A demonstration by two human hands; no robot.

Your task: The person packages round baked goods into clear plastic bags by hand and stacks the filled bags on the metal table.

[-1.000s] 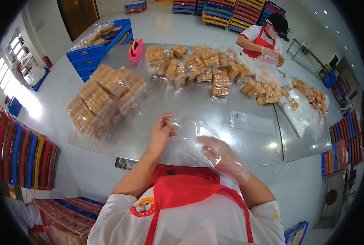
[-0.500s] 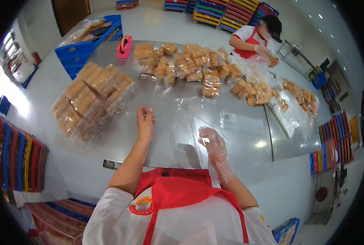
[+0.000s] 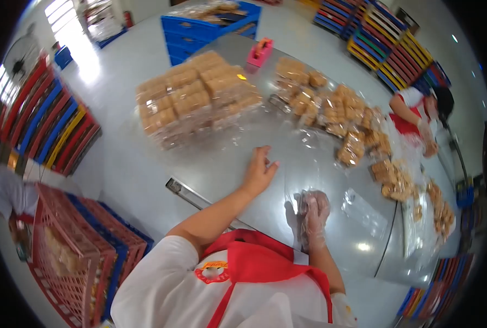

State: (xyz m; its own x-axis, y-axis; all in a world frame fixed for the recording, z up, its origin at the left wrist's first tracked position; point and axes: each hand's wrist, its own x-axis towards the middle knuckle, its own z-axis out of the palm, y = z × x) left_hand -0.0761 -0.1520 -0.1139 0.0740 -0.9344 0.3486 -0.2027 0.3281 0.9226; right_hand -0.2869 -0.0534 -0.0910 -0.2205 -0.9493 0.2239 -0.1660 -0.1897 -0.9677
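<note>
My bare left hand (image 3: 261, 174) is just above the steel table (image 3: 238, 158), its fingers apart and nothing visible in them. My right hand (image 3: 316, 210), in a clear plastic glove, is low over the table with its fingers curled. A shiny bit of clear plastic shows at its fingertips, too faint to name. A flat clear bag (image 3: 365, 213) lies right of that hand. Beyond my left hand sits a stack of bagged tan biscuits or rusks (image 3: 191, 93). Several smaller bagged bundles (image 3: 344, 109) spread along the far side.
A pink tape dispenser (image 3: 260, 52) stands at the far edge near blue crates (image 3: 191, 33). Clear bags (image 3: 414, 229) and loose pieces (image 3: 441, 210) lie at right. A co-worker (image 3: 418, 117) handles pieces across the table. Pink crates (image 3: 63, 257) stand behind me at left.
My view has turned left, so the table and its goods appear shifted right. The fingers of my left hand have spread from a pinch. My right hand stays curled near the table.
</note>
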